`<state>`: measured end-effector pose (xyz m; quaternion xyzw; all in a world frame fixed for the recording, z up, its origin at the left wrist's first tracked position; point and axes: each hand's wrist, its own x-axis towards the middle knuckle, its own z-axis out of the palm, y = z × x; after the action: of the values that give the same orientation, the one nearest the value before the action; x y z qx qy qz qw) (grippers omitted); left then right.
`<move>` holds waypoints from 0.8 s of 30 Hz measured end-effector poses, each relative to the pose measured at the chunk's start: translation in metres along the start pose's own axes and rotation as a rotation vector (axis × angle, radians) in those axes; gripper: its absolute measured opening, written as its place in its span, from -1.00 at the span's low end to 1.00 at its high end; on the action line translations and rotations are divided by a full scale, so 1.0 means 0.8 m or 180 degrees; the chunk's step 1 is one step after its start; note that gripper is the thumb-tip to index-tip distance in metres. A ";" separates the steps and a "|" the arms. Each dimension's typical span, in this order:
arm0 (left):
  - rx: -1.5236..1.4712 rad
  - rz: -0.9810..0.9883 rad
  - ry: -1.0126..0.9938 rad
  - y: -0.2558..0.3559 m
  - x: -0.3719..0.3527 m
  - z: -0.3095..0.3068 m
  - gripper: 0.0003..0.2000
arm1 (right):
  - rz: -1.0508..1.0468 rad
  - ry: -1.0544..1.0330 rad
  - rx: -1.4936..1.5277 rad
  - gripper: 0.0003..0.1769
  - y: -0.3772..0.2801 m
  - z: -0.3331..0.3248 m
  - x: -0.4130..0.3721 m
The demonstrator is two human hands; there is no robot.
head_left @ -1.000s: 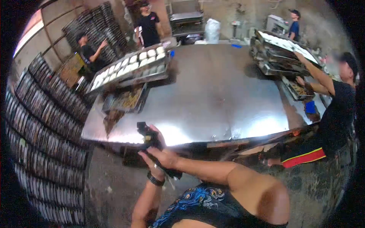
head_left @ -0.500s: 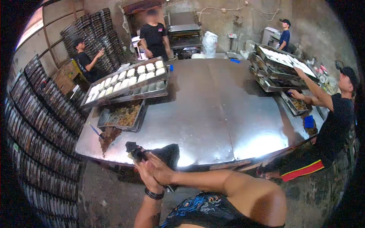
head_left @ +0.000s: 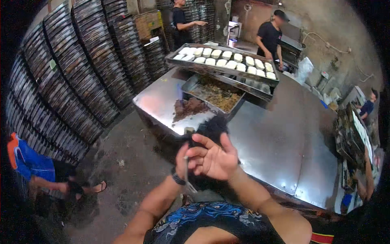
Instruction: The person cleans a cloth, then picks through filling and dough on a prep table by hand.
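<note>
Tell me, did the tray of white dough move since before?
No. The tray of white dough still sits above the crumb tray at the same end of the table; only the camera turned.

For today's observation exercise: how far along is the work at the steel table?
Looks done: the long metal tray on top is filled with white dough pieces. In hand: the left hand grips a black cloth-like bundle, the right hand resting against it. Left, probably: brown crumbs lie on the shiny steel table and in the shallow metal tray.
</note>
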<state>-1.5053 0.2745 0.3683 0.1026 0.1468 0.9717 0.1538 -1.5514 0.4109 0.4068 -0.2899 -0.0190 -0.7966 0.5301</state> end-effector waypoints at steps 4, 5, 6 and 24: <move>0.0088 0.0494 0.0566 -0.012 0.005 -0.011 -0.50 | -0.0070 0.0232 0.0560 -0.15 0.018 -0.029 -0.001; 0.0161 0.0623 0.0733 -0.016 0.007 -0.011 -0.49 | -0.0116 0.0256 0.0659 -0.15 0.020 -0.033 -0.009; 0.0249 0.0752 0.0862 -0.019 0.008 -0.010 -0.49 | -0.0110 0.0237 0.0751 -0.11 0.020 -0.037 -0.016; 0.3796 0.1090 0.0554 -0.324 0.042 0.075 -0.67 | -0.3248 0.4331 -0.4476 -0.26 -0.008 0.004 -0.280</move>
<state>-1.4525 0.5364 0.3477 0.1133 0.6572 0.7383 -0.1003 -1.4947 0.6016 0.3031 0.0141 0.6167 -0.7481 -0.2444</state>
